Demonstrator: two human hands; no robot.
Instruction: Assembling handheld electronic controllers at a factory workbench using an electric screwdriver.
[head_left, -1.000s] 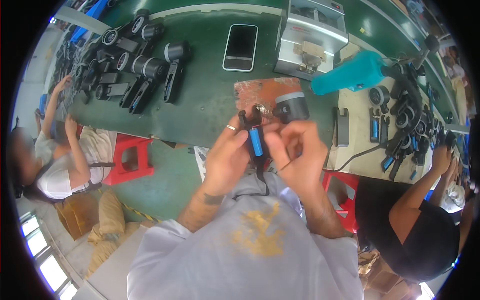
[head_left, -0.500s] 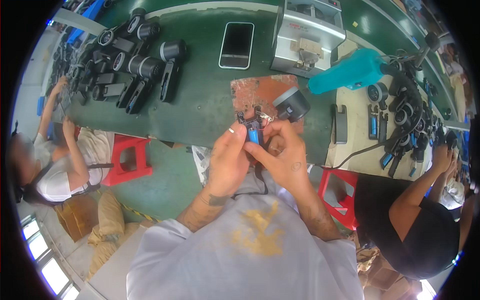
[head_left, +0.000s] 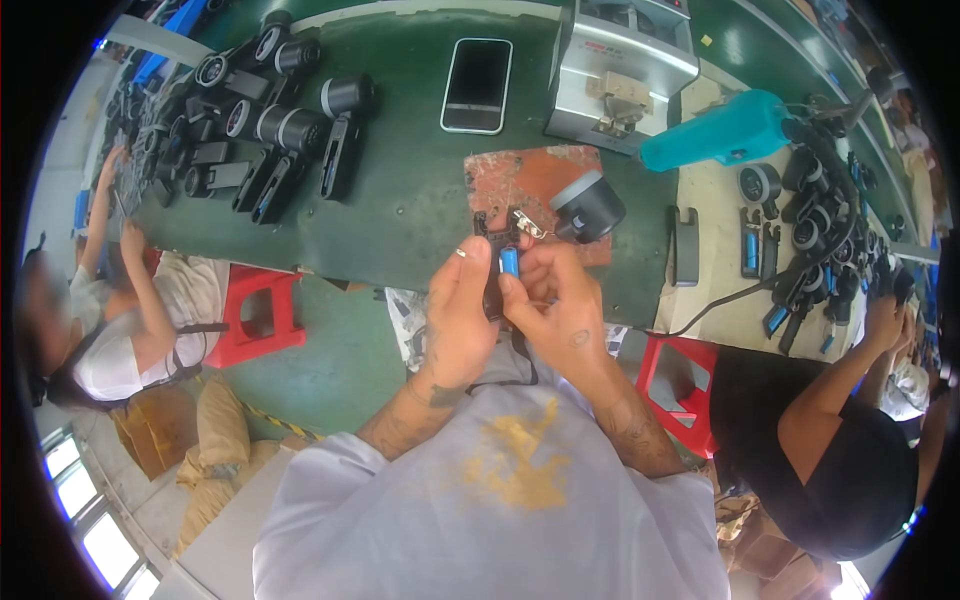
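My left hand (head_left: 461,315) is closed around a black plastic handle housing (head_left: 493,290), which points away from me above the table's near edge. Between the thumb and fingers of my right hand (head_left: 556,300) is a small blue cylindrical battery (head_left: 510,262), at the housing's right side. A small metal piece with thin wires (head_left: 527,224) sits by the far end of the housing. Just beyond my right hand, a black round head with a grey rim (head_left: 588,207) lies on a worn reddish board (head_left: 510,175). My fingers hide part of the housing.
A phone (head_left: 477,86), a grey metal machine (head_left: 620,75) and a teal tool (head_left: 715,132) lie beyond my hands. Several black device units (head_left: 285,130) crowd the left; more parts (head_left: 800,235) and a loose black shell (head_left: 684,247) lie right. Co-workers sit on both sides.
The blue battery has shifted slightly to the right relative to the black housing, whose inside shows more now. Both hands stay close together over the table edge.
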